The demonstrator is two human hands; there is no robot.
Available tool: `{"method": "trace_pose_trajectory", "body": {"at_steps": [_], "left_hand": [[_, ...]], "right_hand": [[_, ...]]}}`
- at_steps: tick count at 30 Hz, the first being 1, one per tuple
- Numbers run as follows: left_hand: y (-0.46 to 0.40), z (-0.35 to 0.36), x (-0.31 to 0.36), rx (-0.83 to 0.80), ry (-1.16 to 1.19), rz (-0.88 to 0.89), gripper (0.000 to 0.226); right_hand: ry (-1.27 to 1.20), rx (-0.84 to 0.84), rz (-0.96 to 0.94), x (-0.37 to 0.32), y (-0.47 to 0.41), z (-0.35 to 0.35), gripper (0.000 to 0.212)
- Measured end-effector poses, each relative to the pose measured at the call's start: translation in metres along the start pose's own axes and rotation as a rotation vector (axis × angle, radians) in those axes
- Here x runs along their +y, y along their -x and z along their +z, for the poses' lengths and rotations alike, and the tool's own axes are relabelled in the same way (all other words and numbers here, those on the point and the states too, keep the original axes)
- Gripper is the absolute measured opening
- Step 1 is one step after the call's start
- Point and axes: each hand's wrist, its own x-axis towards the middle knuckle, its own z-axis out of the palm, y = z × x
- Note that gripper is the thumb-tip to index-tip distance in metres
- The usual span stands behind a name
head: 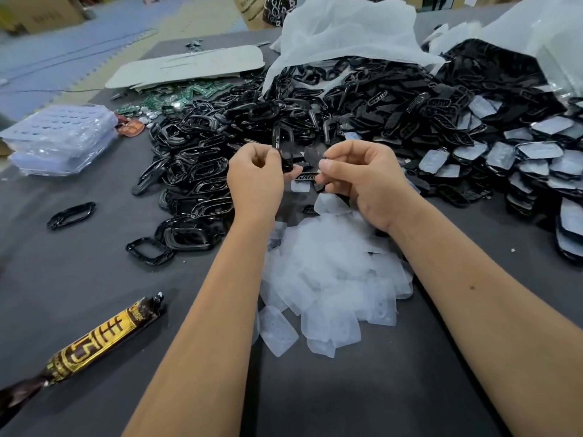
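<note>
- Hold the glossy black loop-shaped plastic frame (pixel 281 143) firm in the left hand (pixel 255 181), thumb and curled fingers pinching its lower end, the loop upright above the knuckles.
- Pinch the small dark flat piece (pixel 310 153) by its edge only with the right hand (pixel 362 181), thumb and forefinger closed narrow on it, just right of the frame and between the two hands; film or part, cannot tell.
- Bring the piece to the frame squarely; probably best to line up the edges before any press, so that no corner catches.
- Press with fingertip pads, not nails, to spare the gloss.
- Drop any peeled film straight down from the fingers onto the heap of translucent white film scraps (pixel 331 269) below the wrists.
- Reach next for the heap of black frames (pixel 195 165) beyond the left fingers, or the film-covered dark pads (pixel 536 162) out past the right fingers, both on the dark grey table (pixel 94 294).
</note>
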Motion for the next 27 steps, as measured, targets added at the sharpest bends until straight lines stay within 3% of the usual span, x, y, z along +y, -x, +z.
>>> {"method": "trace_pose_trajectory", "body": {"at_steps": [6,11,16,21,27], "left_hand": [[0.0010,0.0026,0.0021,-0.099,0.172,-0.137,0.012],[0.0021,0.0039,-0.0005,-0.162,0.124,-0.126,0.013],[-0.0004,0.0028,-0.0039,-0.114,0.109,-0.125,0.023],[0.0001,0.0015,-0.0054,-0.140,0.112,-0.128,0.023],[0.0005,0.0011,-0.0037,-0.132,0.120,-0.130,0.025]], "right_hand": [[-0.102,-0.050,0.035,-0.0010,0.0011,-0.0028,0.023],[0.002,-0.003,-0.048,0.0032,0.0022,-0.0017,0.021],[0.122,0.045,-0.124,0.0075,0.0013,-0.0007,0.010],[0.166,0.058,-0.158,0.0088,0.0035,0.0021,0.023],[0.146,0.035,-0.123,0.0079,0.0033,0.0014,0.018]]}}
